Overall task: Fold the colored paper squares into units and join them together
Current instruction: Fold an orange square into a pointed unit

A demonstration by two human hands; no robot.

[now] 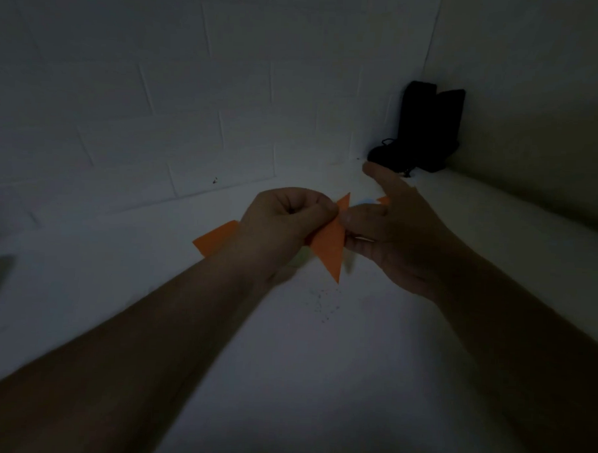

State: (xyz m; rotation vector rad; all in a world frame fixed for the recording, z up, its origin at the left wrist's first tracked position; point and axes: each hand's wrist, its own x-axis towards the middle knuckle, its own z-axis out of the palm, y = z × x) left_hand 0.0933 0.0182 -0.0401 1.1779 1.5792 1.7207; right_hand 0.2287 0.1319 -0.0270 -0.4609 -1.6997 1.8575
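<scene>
Here, both hands meet above the white bench, mid-scene. The left hand (284, 222) has its fingers curled tight, pinching the orange paper (331, 245) at its upper point. The right hand (393, 230) pinches the same paper from the right, forefinger stretched out far. An orange flap (214, 239) pokes out left of the left wrist. A black bag (428, 129) sits in the far right corner.
</scene>
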